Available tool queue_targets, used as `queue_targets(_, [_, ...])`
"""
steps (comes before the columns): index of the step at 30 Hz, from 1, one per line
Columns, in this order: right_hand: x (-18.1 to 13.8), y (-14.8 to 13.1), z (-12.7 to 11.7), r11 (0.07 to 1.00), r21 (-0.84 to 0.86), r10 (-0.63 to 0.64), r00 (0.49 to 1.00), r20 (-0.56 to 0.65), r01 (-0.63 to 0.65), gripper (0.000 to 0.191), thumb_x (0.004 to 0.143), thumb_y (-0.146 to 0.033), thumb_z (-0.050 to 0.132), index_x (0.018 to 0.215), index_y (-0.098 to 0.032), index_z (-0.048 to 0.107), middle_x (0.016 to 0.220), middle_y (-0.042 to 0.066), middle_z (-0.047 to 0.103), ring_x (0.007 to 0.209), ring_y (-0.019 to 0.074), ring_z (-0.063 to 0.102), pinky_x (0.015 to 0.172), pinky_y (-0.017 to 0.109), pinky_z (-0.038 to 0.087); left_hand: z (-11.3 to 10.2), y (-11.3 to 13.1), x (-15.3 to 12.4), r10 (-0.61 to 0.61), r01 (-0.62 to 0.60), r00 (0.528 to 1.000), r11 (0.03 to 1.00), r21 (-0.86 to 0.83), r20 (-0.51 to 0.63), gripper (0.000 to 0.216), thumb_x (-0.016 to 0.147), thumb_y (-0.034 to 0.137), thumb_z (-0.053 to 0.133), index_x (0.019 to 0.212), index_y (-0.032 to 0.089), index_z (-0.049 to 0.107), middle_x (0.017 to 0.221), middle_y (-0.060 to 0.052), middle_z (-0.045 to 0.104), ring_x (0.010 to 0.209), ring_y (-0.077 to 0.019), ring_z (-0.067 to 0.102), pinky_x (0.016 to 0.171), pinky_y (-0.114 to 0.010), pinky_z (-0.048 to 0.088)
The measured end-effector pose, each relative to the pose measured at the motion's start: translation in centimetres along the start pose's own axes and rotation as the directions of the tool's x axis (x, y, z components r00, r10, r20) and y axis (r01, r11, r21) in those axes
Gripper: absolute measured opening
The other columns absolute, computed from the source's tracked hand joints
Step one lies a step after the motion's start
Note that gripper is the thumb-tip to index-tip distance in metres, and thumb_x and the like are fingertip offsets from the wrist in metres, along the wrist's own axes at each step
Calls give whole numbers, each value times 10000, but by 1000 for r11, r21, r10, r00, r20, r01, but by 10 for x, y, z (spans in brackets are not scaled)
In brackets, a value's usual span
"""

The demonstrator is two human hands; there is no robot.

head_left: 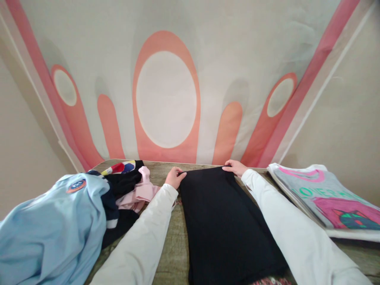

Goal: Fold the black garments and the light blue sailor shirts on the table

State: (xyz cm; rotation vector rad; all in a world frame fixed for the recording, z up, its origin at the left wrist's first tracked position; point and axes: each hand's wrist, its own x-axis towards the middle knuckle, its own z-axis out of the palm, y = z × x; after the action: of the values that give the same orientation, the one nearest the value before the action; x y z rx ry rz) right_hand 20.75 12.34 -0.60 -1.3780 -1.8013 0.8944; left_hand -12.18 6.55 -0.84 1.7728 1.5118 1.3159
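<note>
A black garment [222, 221] lies spread lengthwise on the wooden table, its near end running toward the bottom of the view. My left hand [175, 177] pinches its far left corner between thumb and fingers. At the far right corner, my right hand [236, 168] grips the same edge. The cloth between the two hands is drawn fairly straight. What kind of garment it is cannot be made out. A bit of patterned reddish cloth [271, 281] shows beneath its near edge.
To the left is a loose heap with a light blue shirt [59, 225], a pink garment [142, 192] and dark clothes [124, 180]. Folded shirts [314, 190] are stacked at the right. Behind the wooden table [175, 245] rises a wall with a coral pattern [166, 154].
</note>
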Motion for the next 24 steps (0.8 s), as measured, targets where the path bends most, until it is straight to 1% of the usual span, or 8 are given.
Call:
queue_targets(3, [-3, 3, 1, 998, 34, 57, 994, -95, -54, 312, 676, -333, 599, 917, -141, 549, 856, 65, 647, 788, 158, 597, 713, 293, 469, 0, 2, -2, -21, 20, 1000, 1000, 10, 5, 250, 711, 273, 586, 910, 145, 507, 508, 79, 442, 457, -88, 455, 507, -216, 398])
queue_targets(7, [-5, 6, 3, 991, -48, 114, 974, -194, -125, 237, 742, -277, 531, 909, -116, 577, 801, 93, 658, 731, 170, 613, 677, 320, 493, 0, 2, -4, 14, -14, 1000, 995, 97, 2, 210, 752, 213, 521, 952, 148, 523, 538, 49, 505, 521, -119, 522, 568, -247, 439])
queue_targets(10, [-7, 3, -1, 982, -118, 112, 963, -246, -145, 238, 768, -230, 480, 942, -106, 584, 790, 106, 654, 733, 186, 614, 694, 354, 496, -1, 6, -4, 75, -74, 997, 982, 172, 0, 253, 757, 124, 463, 1001, 159, 520, 804, -31, 616, 788, -155, 590, 758, -290, 456])
queue_targets(13, [-15, -12, 2, 972, -204, 59, 958, -281, -120, 280, 759, -195, 475, 1001, -99, 580, 956, 138, 627, 910, 212, 579, 858, 392, 428, 1, 24, -8, 201, -232, 972, 890, 394, 118, 322, 769, 121, 440, 1079, 172, 507, 1116, -75, 560, 1072, -185, 493, 941, -339, 363])
queue_targets(15, [-27, -27, 15, 950, -312, -60, 969, -241, -19, 350, 769, -208, 463, 1093, -102, 545, 1129, 143, 555, 1069, 214, 495, 968, 381, 333, 8, 41, -16, 233, -349, 932, 787, 509, 279, 325, 804, 180, 422, 1118, 195, 504, 1224, -63, 502, 1180, -202, 395, 1006, -391, 276])
queue_targets(18, [-51, -49, 46, 804, -522, -303, 952, 51, 284, 463, 841, -303, 360, 1268, -130, 403, 1333, 104, 385, 1234, 184, 322, 1039, 351, 229, 26, 59, -35, 206, -469, 858, 689, 552, 470, 382, 867, 310, 336, 1225, 215, 432, 1341, -48, 387, 1261, -208, 276, 1028, -455, 194])
queue_targets(21, [-70, -54, 68, 719, -588, -265, 928, 261, 371, 534, 874, -434, 254, 1332, -167, 314, 1406, 56, 269, 1297, 182, 189, 1055, 370, 170, 40, 62, -52, 183, -509, 822, 660, 553, 539, 504, 872, 468, 265, 1305, 221, 334, 1389, -54, 306, 1281, -218, 232, 1026, -479, 169])
queue_targets(24, [-72, -44, 60, 706, -673, -100, 971, 217, 223, 593, 859, -534, 187, 1357, -218, 254, 1430, 17, 204, 1307, 191, 152, 1055, 406, 134, 44, 55, -59, 187, -526, 813, 645, 555, 552, 570, 846, 551, 249, 1324, 245, 303, 1397, -45, 291, 1287, -227, 216, 1026, -474, 163])
